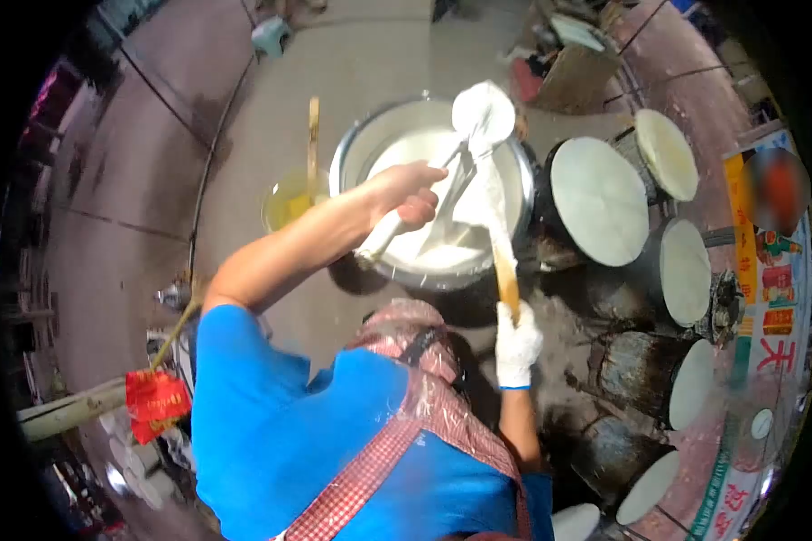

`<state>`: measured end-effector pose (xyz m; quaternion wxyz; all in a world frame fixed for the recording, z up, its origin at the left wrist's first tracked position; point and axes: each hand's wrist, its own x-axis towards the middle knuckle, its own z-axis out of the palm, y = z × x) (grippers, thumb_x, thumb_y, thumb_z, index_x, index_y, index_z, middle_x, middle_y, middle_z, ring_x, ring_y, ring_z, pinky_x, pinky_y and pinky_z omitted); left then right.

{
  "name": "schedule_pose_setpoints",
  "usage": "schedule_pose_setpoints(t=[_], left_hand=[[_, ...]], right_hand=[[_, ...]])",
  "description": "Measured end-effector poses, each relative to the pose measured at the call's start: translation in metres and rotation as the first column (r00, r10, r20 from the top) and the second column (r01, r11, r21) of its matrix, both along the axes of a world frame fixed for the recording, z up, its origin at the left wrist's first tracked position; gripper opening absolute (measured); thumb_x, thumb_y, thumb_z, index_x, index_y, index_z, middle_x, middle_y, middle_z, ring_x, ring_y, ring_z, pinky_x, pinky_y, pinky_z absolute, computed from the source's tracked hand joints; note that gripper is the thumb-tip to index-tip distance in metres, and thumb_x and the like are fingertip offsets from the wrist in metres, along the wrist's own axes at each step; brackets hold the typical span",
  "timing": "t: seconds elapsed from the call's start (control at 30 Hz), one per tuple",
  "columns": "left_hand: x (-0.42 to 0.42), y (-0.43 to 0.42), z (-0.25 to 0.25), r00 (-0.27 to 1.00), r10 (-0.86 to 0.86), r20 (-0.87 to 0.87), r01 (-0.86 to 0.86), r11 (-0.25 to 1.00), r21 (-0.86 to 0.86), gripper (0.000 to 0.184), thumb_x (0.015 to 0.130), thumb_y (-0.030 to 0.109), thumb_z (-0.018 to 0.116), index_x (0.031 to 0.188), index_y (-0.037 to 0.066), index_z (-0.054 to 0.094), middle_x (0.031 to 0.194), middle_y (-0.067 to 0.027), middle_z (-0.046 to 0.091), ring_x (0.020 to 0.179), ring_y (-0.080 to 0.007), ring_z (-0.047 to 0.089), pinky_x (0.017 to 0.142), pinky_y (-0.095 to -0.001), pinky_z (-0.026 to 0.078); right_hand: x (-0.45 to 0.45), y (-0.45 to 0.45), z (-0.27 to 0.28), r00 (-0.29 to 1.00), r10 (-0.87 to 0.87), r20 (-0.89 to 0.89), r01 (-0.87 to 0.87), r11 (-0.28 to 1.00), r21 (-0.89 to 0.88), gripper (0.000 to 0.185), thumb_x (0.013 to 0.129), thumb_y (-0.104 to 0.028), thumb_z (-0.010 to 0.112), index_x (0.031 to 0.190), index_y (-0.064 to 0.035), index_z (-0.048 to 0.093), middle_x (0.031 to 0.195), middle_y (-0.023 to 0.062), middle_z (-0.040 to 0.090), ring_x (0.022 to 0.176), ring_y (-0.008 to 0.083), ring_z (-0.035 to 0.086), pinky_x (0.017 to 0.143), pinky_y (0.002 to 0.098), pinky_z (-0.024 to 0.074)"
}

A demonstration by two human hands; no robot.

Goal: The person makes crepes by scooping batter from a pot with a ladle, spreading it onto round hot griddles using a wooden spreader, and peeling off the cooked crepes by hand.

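My left hand [408, 194], bare, is wrapped around the pale handle [381, 236] of a utensil with a thin metal shaft. The shaft reaches up to the neck of a ladle; its far end is unclear there. In a white glove, my right hand [518, 347] grips the wooden handle [507, 281] of that ladle [484, 113]. White batter coats the ladle's round head and upper handle. Both tools are above a large metal basin [345, 149] of white batter [406, 153], with a grey shape partly showing in it.
A clear container of yellow liquid [284, 209] with a wooden stick [313, 144] stands left of the basin. Dark drums with pale round tops [599, 201] line the right side, beside a printed sign [776, 298]. A red packet [158, 404] hangs at lower left.
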<state>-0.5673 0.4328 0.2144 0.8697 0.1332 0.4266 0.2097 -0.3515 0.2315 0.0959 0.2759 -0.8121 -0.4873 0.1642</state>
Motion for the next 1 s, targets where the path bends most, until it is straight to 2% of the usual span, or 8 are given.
schedule_pose_setpoints(t=[0.13,0.33,0.43,0.53,0.63,0.77,0.9,1.0], left_hand=[[-0.011,-0.005,0.106,0.991,-0.089,-0.101,0.127,0.869,0.478,0.025,0.090,0.022,0.051,0.114,0.025,0.045,0.057,0.0085,0.022,0.040,-0.0003,0.018,0.027,-0.0125,0.015],[-0.025,0.046,0.120,0.968,-0.097,-0.233,0.248,0.539,0.805,0.060,0.088,0.028,0.054,0.138,0.031,0.021,0.056,0.0065,0.030,0.040,-0.0036,0.029,0.032,-0.0186,0.022],[-0.022,0.064,0.050,0.925,-0.335,-0.180,0.379,0.776,0.503,0.058,0.089,0.024,0.052,0.137,0.034,0.021,0.057,0.0059,0.027,0.040,-0.0029,0.023,0.029,-0.0160,0.019],[0.007,0.100,0.009,0.937,-0.346,-0.053,0.332,0.927,-0.177,0.031,0.090,0.017,0.045,0.064,0.012,0.030,0.054,0.0043,0.031,0.035,-0.0021,0.025,0.025,-0.0143,0.021],[0.036,0.070,0.035,0.866,-0.496,-0.058,0.499,0.865,0.061,0.013,0.091,0.016,0.044,0.103,0.015,0.045,0.055,0.0029,0.030,0.037,-0.0037,0.025,0.026,-0.0164,0.019],[0.116,0.008,0.016,0.638,-0.757,-0.141,0.732,0.539,0.417,0.057,0.091,0.016,0.044,0.137,0.037,0.017,0.057,0.0021,0.030,0.038,-0.0058,0.026,0.027,-0.0187,0.020],[0.201,-0.036,-0.068,0.405,-0.814,0.416,0.894,0.258,-0.366,0.028,0.092,0.025,0.041,0.070,0.009,0.045,0.050,0.0016,0.033,0.036,-0.0076,0.029,0.028,-0.0213,0.021],[0.225,-0.146,-0.104,0.318,-0.838,0.444,0.836,0.027,-0.548,0.028,0.092,0.022,0.039,0.088,-0.003,0.050,0.054,-0.0017,0.038,0.039,-0.0092,0.037,0.032,-0.0214,0.031]], right_hand=[[0.036,0.055,0.051,0.991,-0.033,0.128,-0.024,0.907,0.420,0.036,0.082,-0.034,0.061,0.103,-0.0048,0.060,0.083,0.0191,0.064,0.072,0.0337,0.062,0.062,0.0406,0.0483],[0.047,0.085,0.061,0.898,0.045,-0.439,0.236,0.791,0.564,0.026,0.079,-0.018,0.065,0.095,0.0028,0.062,0.074,0.0105,0.063,0.059,0.0158,0.057,0.054,0.0280,0.0465],[0.035,0.078,-0.010,0.579,0.100,-0.810,0.174,0.954,0.242,0.019,0.079,-0.020,0.066,0.087,-0.0031,0.063,0.056,0.0003,0.050,0.041,0.0067,0.042,0.035,0.0234,0.0331],[0.020,0.024,-0.032,0.706,-0.288,-0.647,0.324,0.944,-0.068,0.024,0.076,-0.027,0.068,0.082,-0.0040,0.063,0.053,-0.0004,0.048,0.042,0.0082,0.042,0.037,0.0242,0.0331],[0.023,-0.052,-0.020,0.812,-0.404,-0.421,0.453,0.891,0.018,0.035,0.072,-0.034,0.069,0.085,-0.0011,0.064,0.071,0.0137,0.063,0.066,0.0181,0.060,0.061,0.0324,0.0461],[0.007,-0.123,0.027,0.584,-0.487,-0.649,0.661,0.749,0.033,0.034,0.079,-0.033,0.064,0.097,-0.0041,0.062,0.074,0.0109,0.063,0.063,0.0154,0.058,0.060,0.0307,0.0455],[-0.046,-0.213,-0.068,0.605,-0.705,-0.369,0.779,0.621,0.091,0.038,0.082,-0.042,0.057,0.098,-0.0079,0.062,0.077,0.0153,0.063,0.069,0.0285,0.061,0.061,0.0374,0.0454],[-0.157,-0.301,-0.062,0.356,-0.872,-0.335,0.892,0.424,-0.157,0.033,0.082,-0.036,0.059,0.097,-0.0068,0.062,0.078,0.0151,0.064,0.070,0.0231,0.063,0.063,0.0336,0.0471]])
